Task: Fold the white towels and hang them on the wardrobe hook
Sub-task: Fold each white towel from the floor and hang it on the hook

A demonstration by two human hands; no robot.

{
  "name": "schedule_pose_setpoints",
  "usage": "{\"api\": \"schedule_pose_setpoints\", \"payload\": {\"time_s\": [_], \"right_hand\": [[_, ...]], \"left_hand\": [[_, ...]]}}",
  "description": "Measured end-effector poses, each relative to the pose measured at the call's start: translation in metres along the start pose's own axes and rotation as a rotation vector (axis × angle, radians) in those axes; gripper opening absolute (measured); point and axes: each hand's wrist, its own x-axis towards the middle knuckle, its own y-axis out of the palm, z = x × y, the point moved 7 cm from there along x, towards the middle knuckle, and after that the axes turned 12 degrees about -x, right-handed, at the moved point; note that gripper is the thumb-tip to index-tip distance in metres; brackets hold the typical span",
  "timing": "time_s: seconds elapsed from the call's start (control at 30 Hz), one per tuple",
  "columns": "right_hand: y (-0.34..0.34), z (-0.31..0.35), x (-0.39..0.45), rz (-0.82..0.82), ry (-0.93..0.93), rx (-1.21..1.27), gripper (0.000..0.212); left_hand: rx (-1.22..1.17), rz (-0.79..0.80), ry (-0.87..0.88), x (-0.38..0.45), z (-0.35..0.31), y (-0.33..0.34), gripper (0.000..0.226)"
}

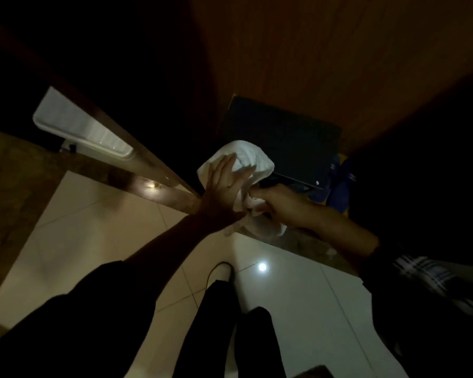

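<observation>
A white towel (pixel 253 159) is bunched in mid-air in front of the dark wardrobe opening. My left hand (pixel 224 184) lies flat against its near side, fingers spread and pointing up. My right hand (pixel 281 203) is closed around the towel's lower end, which hangs crumpled below the fist. No hook shows in the dim light.
A wooden wardrobe panel (pixel 325 50) rises at the back. A dark box (pixel 284 137) sits inside the wardrobe, blue slippers (pixel 342 181) to its right. A white ribbed tray (pixel 79 126) lies left behind a wooden edge (pixel 137 165). My legs stand on the glossy tiled floor (pixel 298 290).
</observation>
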Motion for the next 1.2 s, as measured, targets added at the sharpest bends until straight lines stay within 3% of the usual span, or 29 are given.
{"api": "schedule_pose_setpoints", "payload": {"time_s": [0.1, 0.23, 0.4, 0.53, 0.63, 0.73, 0.8, 0.93, 1.03, 1.2], "right_hand": [[-0.045, 0.032, -0.058, -0.042, -0.136, 0.006, 0.02], [-0.092, 0.068, -0.12, -0.057, -0.213, -0.107, 0.013], [-0.148, 0.114, -0.199, -0.095, -0.211, -0.254, 0.027], [-0.18, 0.155, -0.248, -0.087, -0.242, -0.374, 0.022], [-0.203, 0.181, -0.28, -0.123, -0.232, -0.438, 0.026], [-0.233, 0.201, -0.311, -0.244, -0.216, -0.429, 0.021], [-0.257, 0.206, -0.33, -0.353, -0.148, -0.423, 0.02], [-0.29, 0.209, -0.364, -0.592, -0.008, -0.397, 0.019], [-0.306, 0.222, -0.39, -0.789, 0.027, -0.298, 0.022], [-0.349, 0.233, -0.443, -1.175, 0.117, -0.181, 0.027]], "left_hand": [[0.01, 0.044, 0.203, -0.006, -0.054, -0.033, 0.061], [0.013, 0.046, 0.339, -0.008, -0.111, -0.079, 0.04], [-0.001, 0.057, 0.418, -0.024, -0.187, -0.14, 0.065], [0.047, 0.064, 0.475, -0.037, -0.233, -0.184, 0.078], [-0.037, 0.181, 0.378, -0.036, -0.25, -0.214, 0.078], [-0.162, 0.329, 0.186, -0.039, -0.251, -0.24, 0.033], [-0.216, 0.323, 0.146, -0.046, -0.249, -0.253, 0.01], [-0.449, 0.175, 0.124, -0.067, -0.251, -0.277, 0.006], [-0.584, 0.058, 0.131, -0.079, -0.253, -0.295, 0.023], [-0.302, 0.121, 0.061, -0.081, -0.237, -0.306, 0.03]]}}
